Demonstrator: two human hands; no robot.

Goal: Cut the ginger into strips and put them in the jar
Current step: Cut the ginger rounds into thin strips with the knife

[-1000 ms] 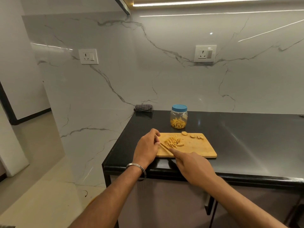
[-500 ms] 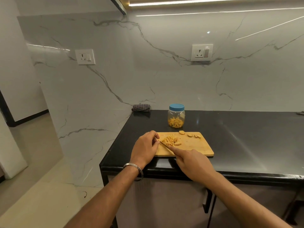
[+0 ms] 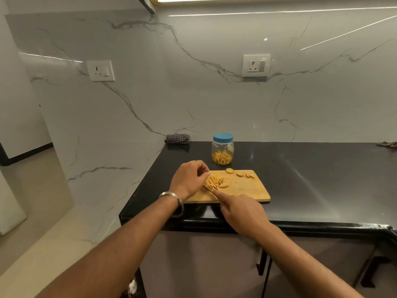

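Your left hand [image 3: 189,179] curls its fingers, the tips meeting at the left edge of the ginger strips [image 3: 215,181]; whether they pinch any cannot be told. Your right hand [image 3: 240,211] grips the knife [image 3: 208,188], forefinger extended along it, the blade lying at the near side of the heap. The strips lie piled on the left part of the cutting board [image 3: 247,190], pale yellow and thin. Uncut ginger slices [image 3: 240,173] sit along the board's far edge. Just beyond stands the jar [image 3: 222,149], blue lid on, partly filled with strips. A checked cloth [image 3: 177,138] rests at the far left corner of the black counter [image 3: 311,179].
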